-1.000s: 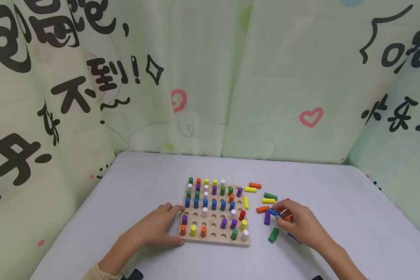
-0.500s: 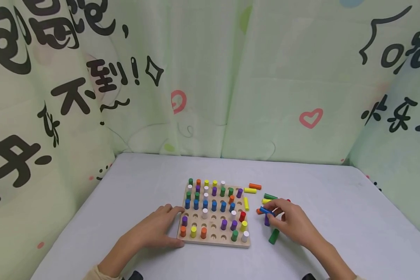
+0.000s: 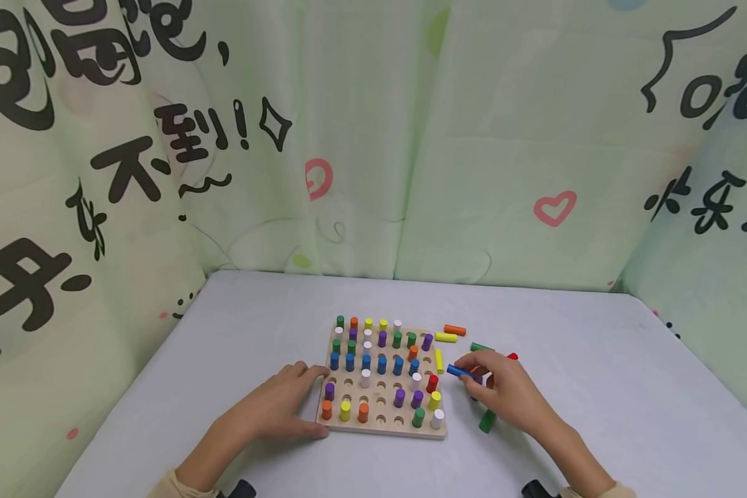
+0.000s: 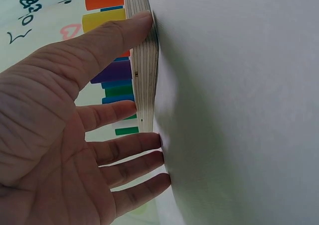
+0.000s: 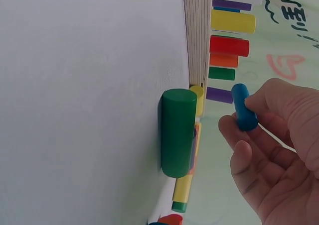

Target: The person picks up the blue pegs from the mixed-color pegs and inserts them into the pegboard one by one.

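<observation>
A wooden pegboard holds several coloured pegs, with a row of blue pegs across its middle and some bare holes toward the front. My left hand rests at the board's left side. In the left wrist view its thumb lies against the board's edge, the other fingers stretched out straight. Between thumb and fingertips my right hand pinches a loose blue peg, raised just right of the board and tilted. A green peg lies on the table below that hand.
Loose pegs lie right of the board: an orange peg, yellow pegs and a red peg, others partly hidden by the right hand. A white-covered table carries everything. A printed green curtain closes off the back and sides.
My right hand has moved left from the loose pegs toward the board, carrying the blue peg. The left hand and the board have stayed in place.
</observation>
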{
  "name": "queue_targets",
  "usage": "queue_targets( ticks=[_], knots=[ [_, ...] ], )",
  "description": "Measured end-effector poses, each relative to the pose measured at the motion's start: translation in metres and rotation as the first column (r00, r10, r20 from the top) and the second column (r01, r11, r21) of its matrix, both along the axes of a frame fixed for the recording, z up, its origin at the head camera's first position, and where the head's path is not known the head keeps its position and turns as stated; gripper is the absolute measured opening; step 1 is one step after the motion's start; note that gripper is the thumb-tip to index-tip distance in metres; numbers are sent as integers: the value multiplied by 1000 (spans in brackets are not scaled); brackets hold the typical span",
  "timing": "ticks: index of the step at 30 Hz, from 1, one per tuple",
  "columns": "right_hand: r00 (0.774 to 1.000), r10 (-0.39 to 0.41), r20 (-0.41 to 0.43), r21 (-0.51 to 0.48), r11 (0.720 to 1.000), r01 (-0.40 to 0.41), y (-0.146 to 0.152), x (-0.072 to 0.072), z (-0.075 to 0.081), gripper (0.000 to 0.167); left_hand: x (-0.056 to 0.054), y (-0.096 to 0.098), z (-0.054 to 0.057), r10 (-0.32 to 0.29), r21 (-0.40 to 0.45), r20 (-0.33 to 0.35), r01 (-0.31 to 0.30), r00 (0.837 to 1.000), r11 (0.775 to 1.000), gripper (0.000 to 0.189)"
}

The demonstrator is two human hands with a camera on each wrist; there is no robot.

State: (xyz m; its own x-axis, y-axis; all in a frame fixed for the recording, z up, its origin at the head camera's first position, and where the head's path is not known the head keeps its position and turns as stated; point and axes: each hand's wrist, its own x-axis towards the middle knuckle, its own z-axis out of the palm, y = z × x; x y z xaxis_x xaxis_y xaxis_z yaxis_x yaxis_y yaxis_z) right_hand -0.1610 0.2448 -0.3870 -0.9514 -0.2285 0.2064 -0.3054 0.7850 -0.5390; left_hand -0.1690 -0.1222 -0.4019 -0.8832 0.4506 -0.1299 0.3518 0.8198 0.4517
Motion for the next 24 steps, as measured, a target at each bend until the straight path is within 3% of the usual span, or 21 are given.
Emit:
queue_targets(
  ticks=[10, 24],
  knots=[
    [999, 7, 32, -22, 1000, -6, -8, -4, 0, 13, -1, 0, 0, -3, -2, -2, 3, 1000, 1000, 84],
    [999, 40, -17, -66, 997, -41, -17, -9, -5, 10, -1, 1, 1, 2, -11, 7, -2, 1000, 1000, 85]
  ],
)
